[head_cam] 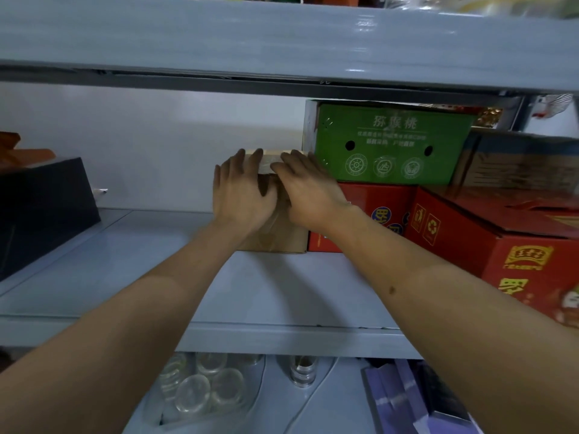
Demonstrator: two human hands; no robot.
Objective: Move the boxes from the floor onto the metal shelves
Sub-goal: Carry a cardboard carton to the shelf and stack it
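A small brown cardboard box (279, 239) stands on the grey metal shelf (250, 333), towards its back, pushed against a red box (372, 211). My left hand (241, 192) lies flat on the near face of the brown box with straight fingers reaching over its top edge. My right hand (310, 189) presses the same face beside it, fingers also straight. Most of the box is hidden behind both hands.
A green box (391, 142) sits on the red box. A larger red box (507, 245) and a brown carton (520, 164) fill the right. A dark box (40, 208) stands at the left. Glass jars (200, 393) lie below. The upper shelf (282, 42) hangs close overhead.
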